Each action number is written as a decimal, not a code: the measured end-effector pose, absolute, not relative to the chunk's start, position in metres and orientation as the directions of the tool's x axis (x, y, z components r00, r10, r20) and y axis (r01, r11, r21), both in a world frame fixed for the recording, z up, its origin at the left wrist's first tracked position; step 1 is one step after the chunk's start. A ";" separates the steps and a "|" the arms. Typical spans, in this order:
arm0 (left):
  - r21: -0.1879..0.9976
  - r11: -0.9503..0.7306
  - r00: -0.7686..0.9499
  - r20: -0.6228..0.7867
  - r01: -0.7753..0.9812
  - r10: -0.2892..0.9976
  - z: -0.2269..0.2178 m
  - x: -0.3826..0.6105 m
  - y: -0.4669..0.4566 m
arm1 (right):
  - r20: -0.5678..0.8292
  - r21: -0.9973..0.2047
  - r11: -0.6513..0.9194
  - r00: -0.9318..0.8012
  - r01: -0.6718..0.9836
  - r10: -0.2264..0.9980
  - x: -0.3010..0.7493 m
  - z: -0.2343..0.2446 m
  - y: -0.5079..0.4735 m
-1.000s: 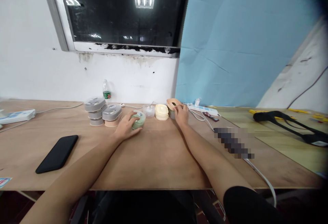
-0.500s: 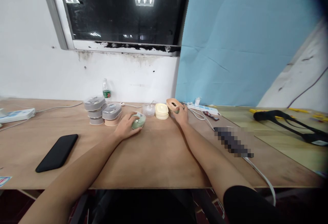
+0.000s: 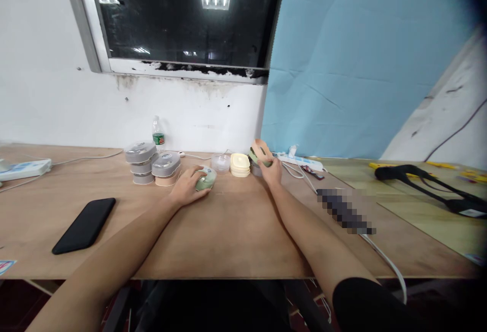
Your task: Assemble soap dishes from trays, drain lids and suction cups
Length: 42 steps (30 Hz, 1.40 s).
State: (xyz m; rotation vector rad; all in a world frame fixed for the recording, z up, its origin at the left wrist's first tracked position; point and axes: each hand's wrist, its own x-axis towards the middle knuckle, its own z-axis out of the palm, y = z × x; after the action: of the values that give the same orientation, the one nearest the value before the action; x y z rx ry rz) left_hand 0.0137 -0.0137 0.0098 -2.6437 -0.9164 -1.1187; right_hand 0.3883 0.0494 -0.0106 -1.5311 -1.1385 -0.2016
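My left hand point(image 3: 187, 186) is wrapped round a small light green box point(image 3: 206, 180) with a clear top, which stands on the table. My right hand point(image 3: 271, 170) grips a peach oval tray with a slot point(image 3: 261, 149), its far side tilted up. A green piece point(image 3: 254, 156) shows just below the peach tray, and a grey piece point(image 3: 255, 170) lies under that, partly behind my fingers. Between my hands stand a stack of cream square boxes point(image 3: 240, 166) and a clear round container point(image 3: 220, 163). Grey-lidded boxes point(image 3: 166, 164) are stacked left of my left hand.
A black phone point(image 3: 84, 225) lies at the front left. A bottle with a green label point(image 3: 158, 132) stands by the wall. Power strips point(image 3: 304, 161) with white cables lie at the right and far left. A black strap-like frame point(image 3: 429, 185) rests at the far right.
My right hand has tilted the peach tray up more steeply, and more of the green and grey pieces beneath it shows. My left hand has stayed on the green box.
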 end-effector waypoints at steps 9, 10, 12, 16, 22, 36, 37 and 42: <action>0.097 -0.814 0.543 0.699 0.572 0.465 0.008 0.013 -0.012 | 0.642 -0.654 0.072 0.502 0.753 0.580 0.382 -0.011 0.047; 0.095 -0.816 0.544 0.700 0.570 0.462 0.008 0.013 -0.012 | 0.644 -0.654 0.071 0.505 0.753 0.575 0.382 -0.011 0.047; 0.094 -0.819 0.548 0.700 0.566 0.459 0.008 0.013 -0.011 | 0.649 -0.656 0.072 0.513 0.751 0.562 0.382 -0.011 0.047; 0.095 -0.817 0.547 0.699 0.568 0.461 0.008 0.013 -0.011 | 0.670 -0.642 0.077 0.509 0.763 0.540 0.384 -0.011 0.047; 0.104 -0.814 0.548 0.690 0.571 0.473 0.008 0.013 -0.012 | 0.741 -0.590 0.123 0.474 0.798 0.475 0.384 -0.011 0.048; 0.111 -0.812 0.556 0.675 0.573 0.485 0.007 0.012 -0.011 | 0.745 -0.607 0.162 0.486 0.778 0.457 0.381 -0.009 0.049; 0.111 -0.813 0.555 0.677 0.572 0.483 0.007 0.012 -0.011 | 0.746 -0.610 0.168 0.489 0.775 0.453 0.381 -0.009 0.049; 0.128 -0.807 0.549 0.671 0.577 0.498 0.007 0.012 -0.011 | 0.748 -0.618 0.179 0.501 0.766 0.436 0.380 -0.008 0.048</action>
State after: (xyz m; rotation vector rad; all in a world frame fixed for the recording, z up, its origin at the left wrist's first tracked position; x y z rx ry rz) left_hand 0.0122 -0.0108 0.0065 -2.6683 -0.9298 -1.1038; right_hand 0.3801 0.0484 -0.0080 -1.4511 -1.1133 -0.3195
